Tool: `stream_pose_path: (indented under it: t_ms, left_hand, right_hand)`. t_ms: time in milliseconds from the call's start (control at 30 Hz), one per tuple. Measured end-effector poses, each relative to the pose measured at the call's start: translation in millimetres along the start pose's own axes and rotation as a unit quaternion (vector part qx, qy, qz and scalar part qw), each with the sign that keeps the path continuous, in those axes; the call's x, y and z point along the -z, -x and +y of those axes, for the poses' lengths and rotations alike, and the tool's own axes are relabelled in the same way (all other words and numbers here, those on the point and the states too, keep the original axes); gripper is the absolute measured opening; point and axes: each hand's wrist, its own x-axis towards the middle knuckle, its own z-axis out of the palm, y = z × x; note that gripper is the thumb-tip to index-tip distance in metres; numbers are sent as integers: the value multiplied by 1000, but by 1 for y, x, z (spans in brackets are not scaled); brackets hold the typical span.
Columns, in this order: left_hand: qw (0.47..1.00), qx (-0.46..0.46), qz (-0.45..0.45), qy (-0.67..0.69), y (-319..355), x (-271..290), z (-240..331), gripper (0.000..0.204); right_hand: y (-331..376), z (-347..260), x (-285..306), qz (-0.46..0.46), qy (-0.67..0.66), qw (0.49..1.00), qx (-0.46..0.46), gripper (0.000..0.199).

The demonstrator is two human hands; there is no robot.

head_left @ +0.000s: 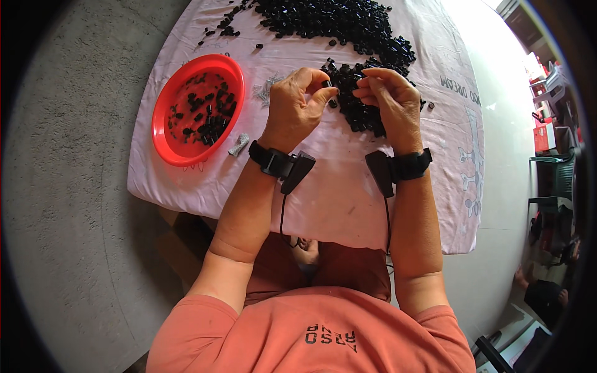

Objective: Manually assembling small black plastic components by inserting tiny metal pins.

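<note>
Between the thumb and forefinger of my left hand [295,107] is a small black plastic piece [326,84]. My right hand [398,105] is a short way to the right, its thumb and fingertips brought together in a pinch. Whatever those fingers hold is too small to make out. Both hands are over the near part of a heap of small black plastic pieces [364,115], with a gap between them. Left of my left hand lies a scatter of thin silvery pieces [263,91], and nearer me a small silvery bundle [239,145].
A red round basin [159,132] with loose black pieces inside stands on the left of the cloth-covered table [336,199]. The larger heap [329,22] spreads across the far side. Wrist straps with cables are on both my arms. Chairs [563,174] stand at the far right.
</note>
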Motion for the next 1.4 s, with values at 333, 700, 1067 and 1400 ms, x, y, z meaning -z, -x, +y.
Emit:
stream_pose_path:
  t_ms: [333,700,1067,1400]
  left_hand:
    - [993,101,5,69,-3,-6,-11,8]
    - [995,46,-91,13,3,-7,-14,9]
    - [998,33,-48,-34,1,-4,-18,12]
    - [877,-22,354,-323,-9,76,-71,16]
  right_hand:
    - [-2,8,4,37,36,998,20,14]
    - [-3,1,15,20,338,925,174,11]
    - [1,5,18,-77,437,876,189,19]
    - [-1,8,22,-72,399,902,148,18]
